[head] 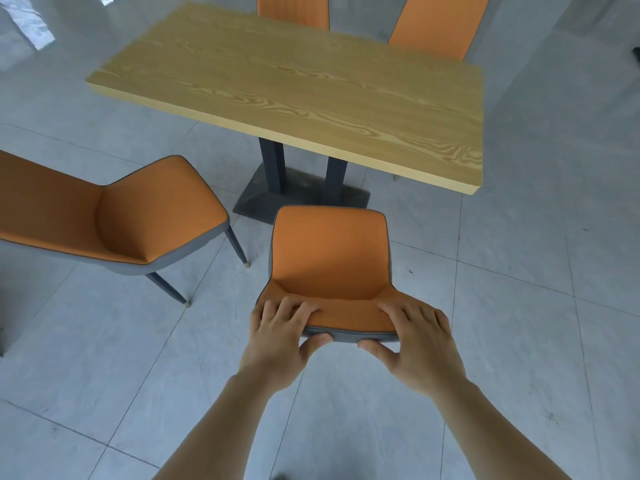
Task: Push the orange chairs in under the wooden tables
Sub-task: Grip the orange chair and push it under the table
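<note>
**A:** Over the top edge of the near orange chair (pixel 330 258), both hands have hold of the backrest: the left hand (pixel 282 336) and the right hand (pixel 417 341) each curl four fingers over the front, thumbs pressed against the grey back.

**B:** And where is that chair relative to the wooden table (pixel 294 88)?

**A:** Short of its near edge, seat facing the dark pedestal base (pixel 301 197), not yet under the top.

**B:** How should the push go?

**A:** I'd push evenly with both hands, straight at the table, so the seat slides in square beside the pedestal.

**B:** Anything unclear?

**A:** The near chair's legs are hidden beneath the seat. A second chair (pixel 114 216), left of the table, is cut off by the frame. Beyond the table, only two backrests (pixel 440 22) show.
</note>
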Motion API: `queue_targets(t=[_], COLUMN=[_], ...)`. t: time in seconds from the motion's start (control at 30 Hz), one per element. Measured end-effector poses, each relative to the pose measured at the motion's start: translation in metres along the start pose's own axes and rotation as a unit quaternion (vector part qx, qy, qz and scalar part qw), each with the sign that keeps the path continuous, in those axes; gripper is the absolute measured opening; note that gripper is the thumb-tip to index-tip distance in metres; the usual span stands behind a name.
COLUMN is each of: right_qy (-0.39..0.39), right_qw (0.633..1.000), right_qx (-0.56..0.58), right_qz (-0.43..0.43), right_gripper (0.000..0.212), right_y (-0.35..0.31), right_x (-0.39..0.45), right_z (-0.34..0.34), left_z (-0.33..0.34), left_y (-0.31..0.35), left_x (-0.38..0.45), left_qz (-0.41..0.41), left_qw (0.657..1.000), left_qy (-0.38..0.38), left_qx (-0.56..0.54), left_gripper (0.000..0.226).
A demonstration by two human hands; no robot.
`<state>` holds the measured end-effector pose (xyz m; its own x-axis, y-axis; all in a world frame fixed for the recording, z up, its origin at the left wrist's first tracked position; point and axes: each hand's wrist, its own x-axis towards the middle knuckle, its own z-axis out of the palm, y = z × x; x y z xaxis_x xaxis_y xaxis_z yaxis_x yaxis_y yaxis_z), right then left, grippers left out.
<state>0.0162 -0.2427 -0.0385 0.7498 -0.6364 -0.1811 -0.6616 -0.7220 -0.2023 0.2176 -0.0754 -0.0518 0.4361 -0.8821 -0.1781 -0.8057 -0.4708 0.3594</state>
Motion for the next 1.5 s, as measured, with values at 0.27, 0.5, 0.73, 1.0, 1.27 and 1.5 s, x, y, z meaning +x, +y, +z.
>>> queue_targets(t=[0.27,0.5,0.73,1.0,1.27,1.5], right_qy=[-0.016,-0.022,-0.012,-0.026,-0.094,-0.097], right_qw=[1.0,0.999,1.0,1.0,0.995,0.995], right_qx=[0.004,-0.01,0.005,0.0,-0.033,-0.033], right_qz=[0.019,0.032,0.023,0.013,0.017,0.011], right_gripper=[0.093,0.09,0.09,0.091,0.105,0.108], right_y=[-0.001,0.0,0.016,0.019,-0.001,-0.083], right_x=[0.054,0.088,0.121,0.122,0.117,0.127], right_z=[-0.011,-0.014,-0.021,-0.028,-0.053,-0.076], left_z=[-0.015,-0.024,-0.025,-0.028,-0.059,-0.126], left_y=[-0.019,-0.028,-0.024,-0.022,-0.02,-0.069], left_x=[0.058,0.094,0.129,0.128,0.119,0.1], left_qz=[0.021,0.026,0.024,0.018,0.024,0.011], left_qw=[1.0,1.0,1.0,1.0,0.997,0.999], left_qy=[0.0,0.001,0.01,-0.01,-0.064,-0.022], left_qx=[-0.001,-0.006,-0.007,-0.002,0.026,0.033], left_gripper=[0.061,0.064,0.064,0.062,0.075,0.084])
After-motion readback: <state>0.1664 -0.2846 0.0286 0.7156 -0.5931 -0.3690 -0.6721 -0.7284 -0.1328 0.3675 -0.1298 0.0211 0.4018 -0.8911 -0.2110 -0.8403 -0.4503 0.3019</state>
